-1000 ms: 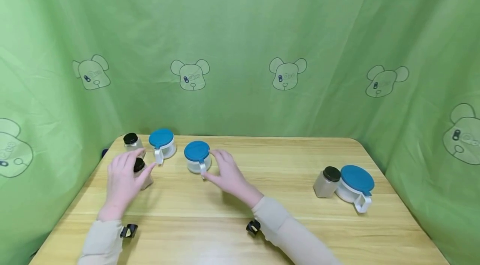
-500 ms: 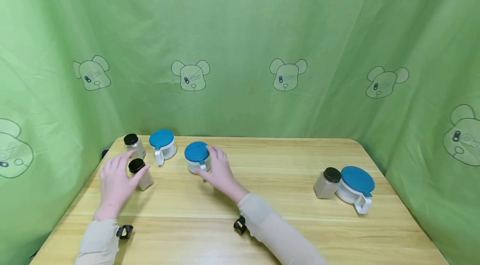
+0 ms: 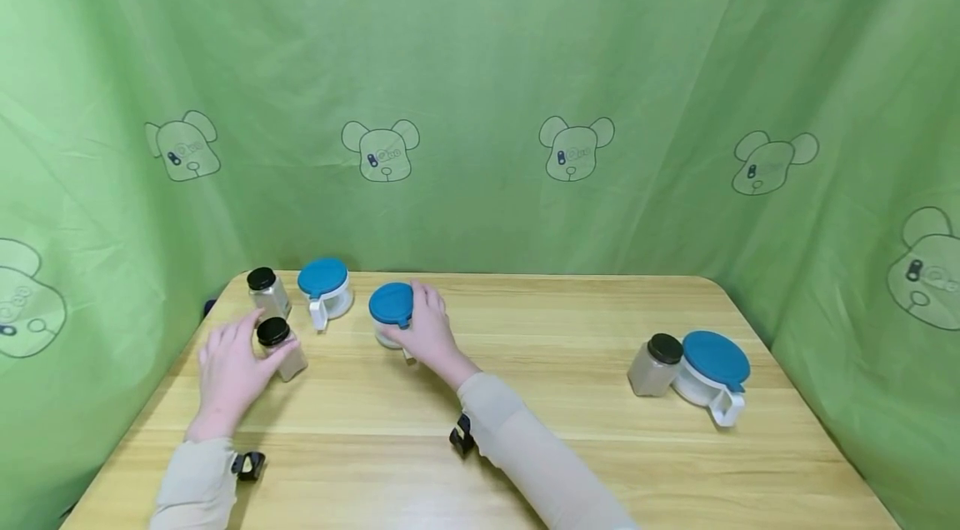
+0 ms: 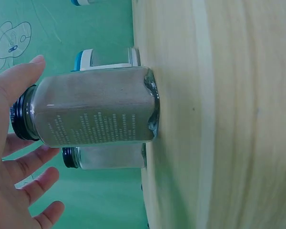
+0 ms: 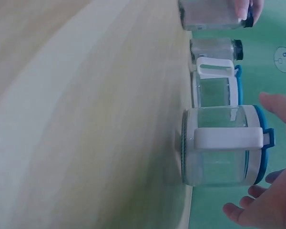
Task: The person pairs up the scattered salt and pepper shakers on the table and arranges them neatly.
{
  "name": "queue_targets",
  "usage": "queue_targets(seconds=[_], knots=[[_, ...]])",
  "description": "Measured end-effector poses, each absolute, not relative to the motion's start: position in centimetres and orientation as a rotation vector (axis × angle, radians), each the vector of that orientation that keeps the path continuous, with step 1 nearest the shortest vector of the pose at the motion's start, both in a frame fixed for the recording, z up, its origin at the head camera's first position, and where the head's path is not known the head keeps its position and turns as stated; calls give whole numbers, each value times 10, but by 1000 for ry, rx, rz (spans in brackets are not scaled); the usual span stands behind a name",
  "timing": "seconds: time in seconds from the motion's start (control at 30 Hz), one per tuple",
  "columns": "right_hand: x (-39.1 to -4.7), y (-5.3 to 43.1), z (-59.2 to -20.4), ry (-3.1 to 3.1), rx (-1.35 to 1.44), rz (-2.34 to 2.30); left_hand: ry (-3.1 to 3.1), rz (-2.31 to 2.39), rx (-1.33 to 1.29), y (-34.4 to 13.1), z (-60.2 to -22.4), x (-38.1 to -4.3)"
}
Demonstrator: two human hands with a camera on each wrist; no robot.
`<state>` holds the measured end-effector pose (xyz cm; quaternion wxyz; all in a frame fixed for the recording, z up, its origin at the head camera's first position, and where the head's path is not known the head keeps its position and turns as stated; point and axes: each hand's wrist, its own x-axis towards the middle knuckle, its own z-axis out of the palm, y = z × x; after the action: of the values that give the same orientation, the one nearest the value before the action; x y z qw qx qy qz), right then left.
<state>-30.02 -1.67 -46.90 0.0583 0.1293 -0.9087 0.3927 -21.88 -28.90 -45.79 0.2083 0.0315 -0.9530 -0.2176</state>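
Note:
In the head view my left hand (image 3: 232, 367) reaches around a square clear jar (image 3: 291, 362) with a black lid, standing upright at the left. The left wrist view shows the jar's greyish contents and white print (image 4: 97, 107), with thumb and fingers spread on either side of the lid. My right hand (image 3: 431, 334) is at a round clear jar with a blue lid (image 3: 391, 303) and a white handle (image 5: 229, 138). In the right wrist view its thumb (image 5: 274, 102) and fingers are spread apart beside the lid, the jar between them.
Another black-lidded jar (image 3: 270, 297) and a blue-lidded jar (image 3: 323, 277) stand at the table's back left. On the right, a black-lidded jar (image 3: 652, 370) stands against a larger blue-lidded jar (image 3: 715, 359). A green curtain (image 3: 480, 213) hangs behind the wooden table (image 3: 540, 330).
My right hand has moved left, farther over the blue-lidded jar. My left hand has shifted slightly left and down, showing more of the black lid. The jars stay in place.

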Motion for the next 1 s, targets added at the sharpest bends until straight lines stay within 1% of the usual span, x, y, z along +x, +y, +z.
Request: queue_targets(seconds=[0.6, 1.0], knots=[[-310, -22, -473, -2838, 379, 1110, -2683, -683, 125, -291, -464, -222], [-313, -23, -475, -2854, 359, 1138, -2668, -706, 118, -293, -467, -221]])
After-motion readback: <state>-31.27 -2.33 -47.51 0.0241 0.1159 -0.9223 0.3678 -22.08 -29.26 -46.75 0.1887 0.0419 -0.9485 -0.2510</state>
